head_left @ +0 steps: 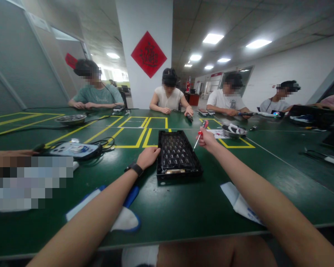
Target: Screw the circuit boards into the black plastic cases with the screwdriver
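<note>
Forearms flank open table; left hand holds black case edge, right hand screwdriver.

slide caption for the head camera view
Left hand at an open black case, right hand holding a red-handled screwdriver angled toward it.

Green table before me, marked with yellow lines; directly on it lie an open black case, blue-and-white fabric, looped dark cables and, farther off, a metal bowl.
</note>
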`<control>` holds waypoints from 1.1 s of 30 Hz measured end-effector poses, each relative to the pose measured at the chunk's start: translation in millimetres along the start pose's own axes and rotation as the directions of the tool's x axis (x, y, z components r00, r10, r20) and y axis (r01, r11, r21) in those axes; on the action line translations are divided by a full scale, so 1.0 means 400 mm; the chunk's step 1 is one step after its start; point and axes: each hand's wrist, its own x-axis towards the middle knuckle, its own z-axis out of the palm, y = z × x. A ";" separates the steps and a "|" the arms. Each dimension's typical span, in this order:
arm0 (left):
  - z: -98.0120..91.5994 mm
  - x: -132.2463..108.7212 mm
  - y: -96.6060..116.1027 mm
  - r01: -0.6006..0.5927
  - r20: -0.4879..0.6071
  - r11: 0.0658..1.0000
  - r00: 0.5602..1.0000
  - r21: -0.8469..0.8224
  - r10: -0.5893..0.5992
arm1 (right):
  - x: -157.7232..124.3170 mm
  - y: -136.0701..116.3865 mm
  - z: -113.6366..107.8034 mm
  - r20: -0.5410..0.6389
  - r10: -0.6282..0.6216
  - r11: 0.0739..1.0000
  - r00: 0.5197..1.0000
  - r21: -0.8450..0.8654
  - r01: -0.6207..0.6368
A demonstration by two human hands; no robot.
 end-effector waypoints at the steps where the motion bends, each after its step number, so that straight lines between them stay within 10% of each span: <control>1: 0.001 0.000 -0.001 -0.005 0.000 1.000 1.000 0.001 0.005 | 0.004 -0.006 0.008 -0.016 -0.049 0.993 0.999 0.109 0.051; 5: 0.000 0.000 -0.001 -0.003 0.010 1.000 1.000 0.004 0.003 | 0.032 -0.010 0.000 -0.157 -0.221 0.910 0.963 0.322 0.261; 13: -0.006 0.001 0.002 -0.011 0.032 1.000 0.999 -0.016 0.012 | 0.079 0.063 -0.121 -0.275 -0.042 0.835 0.961 0.519 0.184; 19: 0.001 -0.001 0.005 0.030 -0.003 0.999 1.000 -0.010 -0.030 | 0.052 0.088 -0.057 -0.261 -0.070 0.847 0.963 0.495 0.195; 33: 0.010 0.022 0.007 0.175 -0.084 0.974 0.979 -0.141 -0.188 | -0.006 -0.065 0.087 0.331 -0.159 0.909 0.930 0.417 0.007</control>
